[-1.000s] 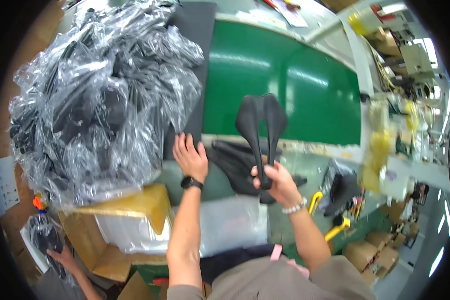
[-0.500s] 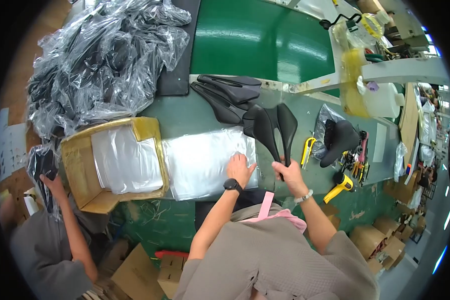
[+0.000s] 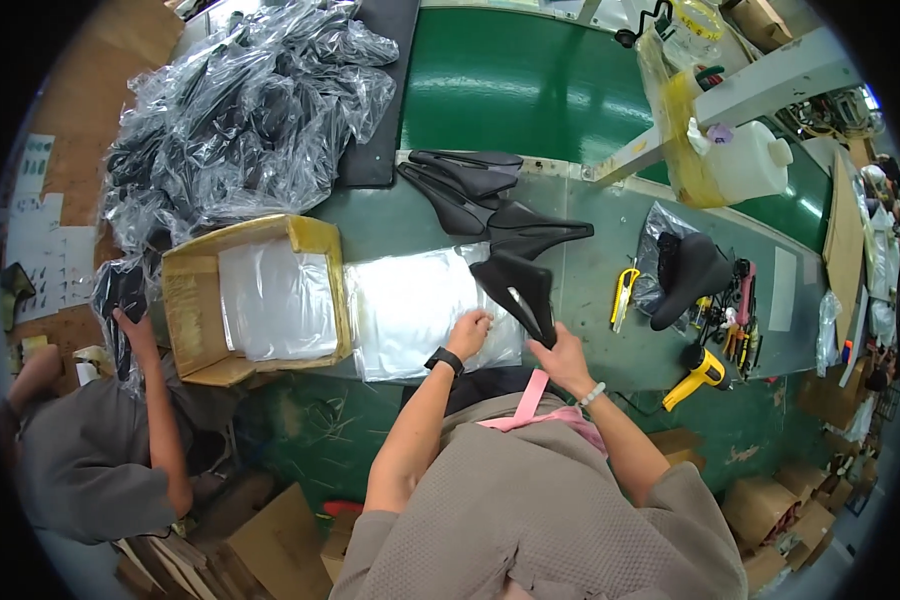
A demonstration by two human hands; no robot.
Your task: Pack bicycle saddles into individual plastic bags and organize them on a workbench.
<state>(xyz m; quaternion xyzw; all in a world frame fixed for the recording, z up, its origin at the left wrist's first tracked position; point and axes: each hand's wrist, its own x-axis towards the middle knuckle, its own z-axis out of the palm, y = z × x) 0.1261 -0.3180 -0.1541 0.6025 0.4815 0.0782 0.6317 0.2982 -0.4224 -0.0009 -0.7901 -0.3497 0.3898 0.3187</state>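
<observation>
My right hand point(image 3: 562, 362) grips the narrow nose of a black bicycle saddle point(image 3: 518, 288) with a slot down its middle. The saddle hangs tilted over the right edge of a stack of clear plastic bags point(image 3: 410, 310). On that stack my left hand point(image 3: 468, 333) is closed, thumb against curled fingers; whatever it pinches is hidden. Several more black saddles point(image 3: 460, 195) lie beyond, overlapping each other. One of them, a slotted saddle point(image 3: 540, 230), points its nose to the right.
A cardboard box point(image 3: 192, 310) of clear bags stands left, below a heap of bagged saddles point(image 3: 250, 130). A co-worker's hand point(image 3: 135, 330) holds a bagged item at far left. Rightward lie a yellow cutter point(image 3: 624, 298), a wide saddle point(image 3: 692, 280), tools and a yellow heat gun point(image 3: 698, 375).
My right hand has lifted one saddle off the pair and swung it left over the bags. The other saddle stays on the table. My left hand has gone from spread flat to closed.
</observation>
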